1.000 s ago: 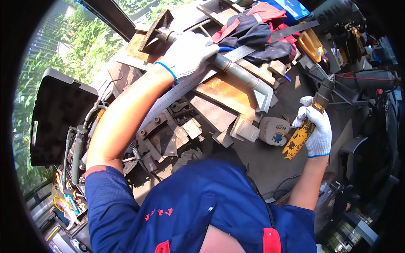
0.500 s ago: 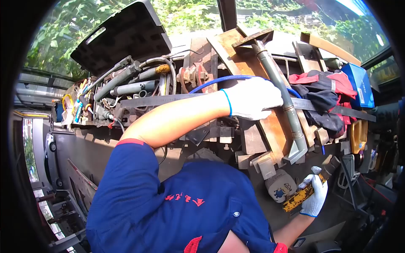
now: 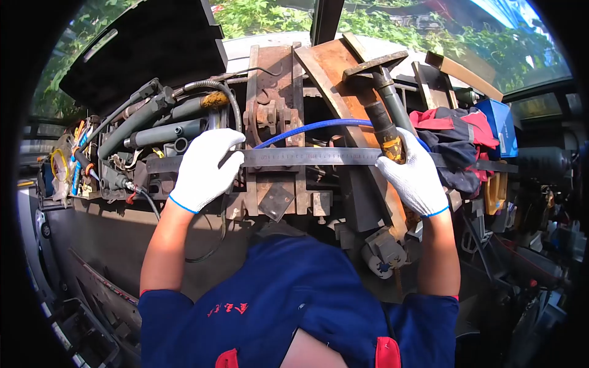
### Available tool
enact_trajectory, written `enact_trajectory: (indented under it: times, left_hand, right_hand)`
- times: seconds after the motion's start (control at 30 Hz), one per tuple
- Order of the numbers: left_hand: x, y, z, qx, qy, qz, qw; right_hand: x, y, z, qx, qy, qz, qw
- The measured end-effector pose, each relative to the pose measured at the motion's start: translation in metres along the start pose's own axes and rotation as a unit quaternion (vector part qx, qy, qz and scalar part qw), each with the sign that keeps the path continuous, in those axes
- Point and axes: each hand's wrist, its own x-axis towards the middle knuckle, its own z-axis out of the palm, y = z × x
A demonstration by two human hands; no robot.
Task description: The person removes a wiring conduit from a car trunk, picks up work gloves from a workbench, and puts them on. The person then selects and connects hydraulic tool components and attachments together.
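Note:
My left hand [image 3: 208, 168], in a white glove, lies over the left part of a long steel ruler [image 3: 313, 156], thumb and forefinger apart. Wrapped round a dark cylindrical tool with worn yellow paint [image 3: 391, 140] is my gloved right hand [image 3: 417, 178], at the right part of the ruler; much of the tool's yellow end is hidden in the glove. Just behind the tool, a grey-green tube [image 3: 394, 101] with a flat end plate leans across a rusty metal channel [image 3: 334, 70]. A blue hose [image 3: 313, 126] arches above the ruler.
Grey hydraulic cylinders [image 3: 162, 135] and a black open case [image 3: 147, 55] are at the left. Red and dark cloth [image 3: 454, 141] lies beside a blue box [image 3: 498, 127] at the right. A round container [image 3: 377, 260] sits below the bench's right part.
My left hand has left the grey-green tube and moved left over the ruler. My right hand has brought the yellow tool up from the lower right to the bench. The view has also shifted.

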Motion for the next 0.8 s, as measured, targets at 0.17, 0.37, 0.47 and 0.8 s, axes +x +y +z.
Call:
enact_trajectory:
  times: [0.17,0.37,0.47,0.8]
  left_hand:
    - [-0.029,-0.031,-0.002,0.02,0.019,0.038,0.999]
    - [-0.039,-0.044,0.004,-0.015,0.008,0.021,1.0]
    - [-0.024,-0.04,0.013,-0.026,-0.002,0.036,0.999]
    - [0.009,-0.017,0.009,-0.024,-0.04,0.138,0.989]
  right_hand:
    - [0.02,-0.008,0.035,-0.141,0.059,0.002,0.988]
    - [-0.031,0.02,0.037,-0.089,0.08,0.053,0.991]
    - [-0.04,0.034,0.044,-0.076,0.101,0.063,0.99]
    - [-0.029,0.072,0.073,-0.12,0.18,-0.034,0.976]
